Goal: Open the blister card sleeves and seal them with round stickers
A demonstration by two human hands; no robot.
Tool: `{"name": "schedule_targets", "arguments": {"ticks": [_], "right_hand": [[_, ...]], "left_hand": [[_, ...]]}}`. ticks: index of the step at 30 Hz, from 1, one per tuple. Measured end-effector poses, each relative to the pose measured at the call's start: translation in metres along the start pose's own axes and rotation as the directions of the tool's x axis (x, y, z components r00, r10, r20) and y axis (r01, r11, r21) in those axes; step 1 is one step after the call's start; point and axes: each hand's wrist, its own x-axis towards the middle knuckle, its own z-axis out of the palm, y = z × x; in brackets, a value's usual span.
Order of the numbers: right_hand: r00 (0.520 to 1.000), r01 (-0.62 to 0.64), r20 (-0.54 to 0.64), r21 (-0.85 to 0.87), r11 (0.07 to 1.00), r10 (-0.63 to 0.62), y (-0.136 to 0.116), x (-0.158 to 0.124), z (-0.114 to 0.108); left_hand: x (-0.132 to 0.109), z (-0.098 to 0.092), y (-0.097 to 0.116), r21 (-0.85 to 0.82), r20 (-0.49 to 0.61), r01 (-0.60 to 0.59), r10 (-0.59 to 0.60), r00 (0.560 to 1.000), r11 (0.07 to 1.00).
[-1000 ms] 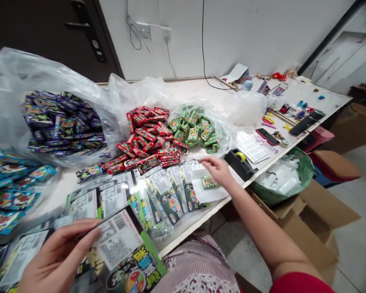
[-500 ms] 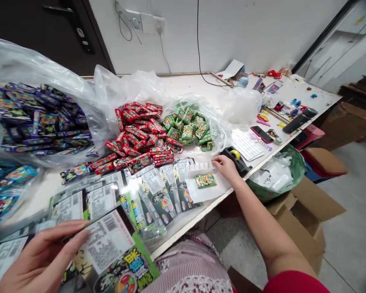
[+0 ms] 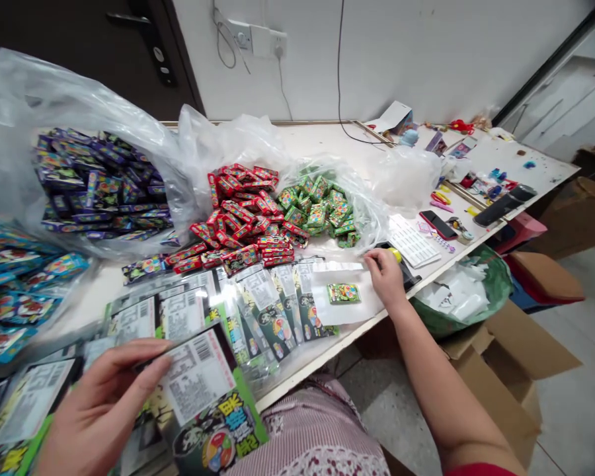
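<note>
My left hand (image 3: 102, 403) is at the lower left, with its fingers across a printed game-card packet (image 3: 205, 390) that has a white barcode label. More such packets (image 3: 262, 307) overlap in a row on the table in front of it. My right hand (image 3: 387, 277) has its fingers curled at a black tape dispenser (image 3: 404, 274), which it mostly hides. Just left of that hand, a small green box (image 3: 344, 293) lies on a clear plastic sleeve (image 3: 342, 304). Whether my right hand pinches any tape is hidden.
Opened plastic bags hold purple boxes (image 3: 102, 188), red boxes (image 3: 238, 215), green boxes (image 3: 317, 208) and blue packets (image 3: 22, 291). A phone (image 3: 437, 225) and small clutter lie at the right. A green bag of white scraps (image 3: 459, 291) and a cardboard box (image 3: 496, 377) sit below the table edge.
My right hand has moved right, from the plastic sleeve onto the tape dispenser. The green box stays on the sleeve, and my left hand keeps the packet.
</note>
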Motion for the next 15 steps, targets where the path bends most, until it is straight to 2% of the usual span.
{"name": "schedule_targets", "arguments": {"ticks": [2, 4, 5, 7, 9, 10, 13, 15], "right_hand": [[0.998, 0.032, 0.045, 0.101, 0.994, -0.037, -0.034, -0.005, 0.004], [0.966, 0.063, 0.226, 0.282, 0.957, -0.130, -0.080, -0.011, 0.014], [0.912, 0.077, 0.347, 0.380, 0.922, -0.219, -0.105, -0.015, 0.020], [0.742, 0.108, 0.538, 0.493, 0.863, -0.400, -0.154, -0.022, 0.037], [0.578, 0.140, 0.634, 0.544, 0.828, -0.514, -0.193, -0.029, 0.055], [0.517, 0.149, 0.663, 0.553, 0.820, -0.541, -0.207, -0.031, 0.064], [0.393, 0.157, 0.736, 0.538, 0.828, -0.552, -0.231, -0.035, 0.089], [0.346, 0.168, 0.770, 0.512, 0.842, -0.537, -0.235, -0.036, 0.099]], "left_hand": [[0.000, 0.004, 0.004, -0.035, 0.032, -0.009, 0.010, 0.999, 0.999], [-0.001, 0.009, 0.009, -0.076, 0.080, -0.064, 0.070, 0.994, 0.995], [-0.001, 0.011, 0.012, -0.103, 0.083, -0.111, 0.120, 0.989, 0.988], [-0.003, 0.015, 0.016, -0.160, 0.081, -0.167, 0.182, 0.980, 0.973], [-0.004, 0.016, 0.018, -0.195, 0.089, -0.184, 0.204, 0.975, 0.963], [-0.006, 0.015, 0.018, -0.207, 0.096, -0.180, 0.203, 0.974, 0.962], [-0.009, 0.012, 0.019, -0.242, 0.113, -0.148, 0.179, 0.977, 0.959], [-0.011, 0.010, 0.019, -0.278, 0.115, -0.132, 0.169, 0.979, 0.952]]}}
